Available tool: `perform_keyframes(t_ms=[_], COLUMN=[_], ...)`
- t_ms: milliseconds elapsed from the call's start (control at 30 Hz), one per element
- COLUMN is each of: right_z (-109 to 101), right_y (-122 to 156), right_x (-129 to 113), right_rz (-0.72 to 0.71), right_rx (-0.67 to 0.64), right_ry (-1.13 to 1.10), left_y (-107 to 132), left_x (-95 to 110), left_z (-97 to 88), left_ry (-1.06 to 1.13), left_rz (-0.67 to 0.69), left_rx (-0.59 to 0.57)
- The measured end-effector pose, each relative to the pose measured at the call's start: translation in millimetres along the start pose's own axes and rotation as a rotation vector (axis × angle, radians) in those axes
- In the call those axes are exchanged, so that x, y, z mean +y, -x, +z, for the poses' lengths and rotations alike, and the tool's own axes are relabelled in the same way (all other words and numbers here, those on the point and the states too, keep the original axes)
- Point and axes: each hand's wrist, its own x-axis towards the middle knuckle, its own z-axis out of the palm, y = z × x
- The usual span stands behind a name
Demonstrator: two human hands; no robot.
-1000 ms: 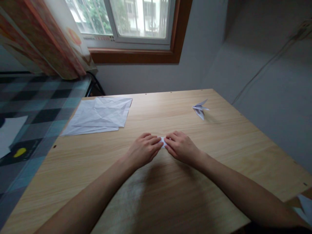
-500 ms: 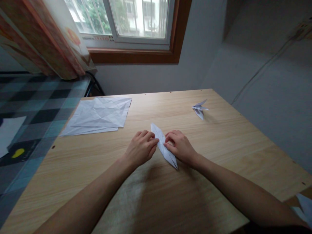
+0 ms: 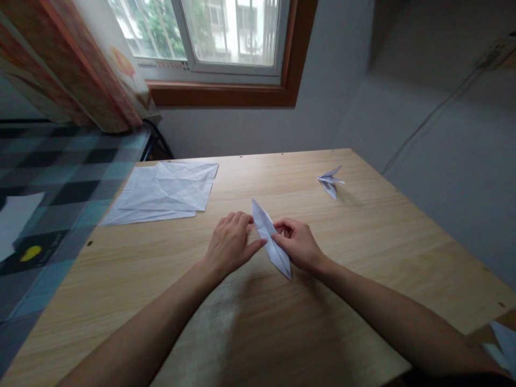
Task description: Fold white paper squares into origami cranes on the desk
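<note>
White paper, folded into a long narrow diamond (image 3: 271, 238), lies on the wooden table (image 3: 363, 252) near its middle, one point aimed at the far side and the other at the near edge. From the head view, the left hand (image 3: 230, 244) lies flat beside it with the fingers closed together, the thumb touching the diamond's left edge. The right hand (image 3: 297, 244) curls in from the other side and pinches the right edge between thumb and fingers. On the far left of the table sits a loose stack of creased sheets (image 3: 165, 191), and on the far right a small finished paper model (image 3: 330, 180) stands well apart from the hands. I would judge the risk to be in the grip: if the pinching fingers tug while the left thumb presses lightly, the thin layers could slide and the crease come out crooked, or a point could crumple. How many layers the diamond has is hard to tell, and the right fingertips are hidden under the paper. Something pale at the near right corner is cut off by the frame.
</note>
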Motion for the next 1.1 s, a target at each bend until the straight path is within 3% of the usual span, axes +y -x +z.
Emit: perform_keyframes(t_ms=[167, 300, 400, 567, 767, 1100], right_z=[8, 12, 14, 16, 17, 17], right_y=[2, 3, 2, 2, 3, 2], right_x=[3, 7, 10, 5, 0, 0], right_rz=[0.006, -0.071, -0.098, 0.02, 0.031, 0.06], right_rx=[0.05, 0.111, 0.117, 0.055, 0.119, 0.11], right_ry=[-0.287, -0.319, -0.384, -0.537, -0.583, -0.609], left_y=[-1, -2, -1, -1, -1, -2], left_x=[3, 11, 17, 23, 28, 26], left_z=[6.5, 14.3, 16.7, 14.3, 11.6, 10.1], left_ry=[0.494, 1.074, 1.302, 1.36, 1.323, 1.306], left_rz=[-0.306, -0.406, -0.475, -0.536, -0.548, -0.542], left_rx=[0.035, 0.003, 0.008, 0.036, 0.089, 0.086])
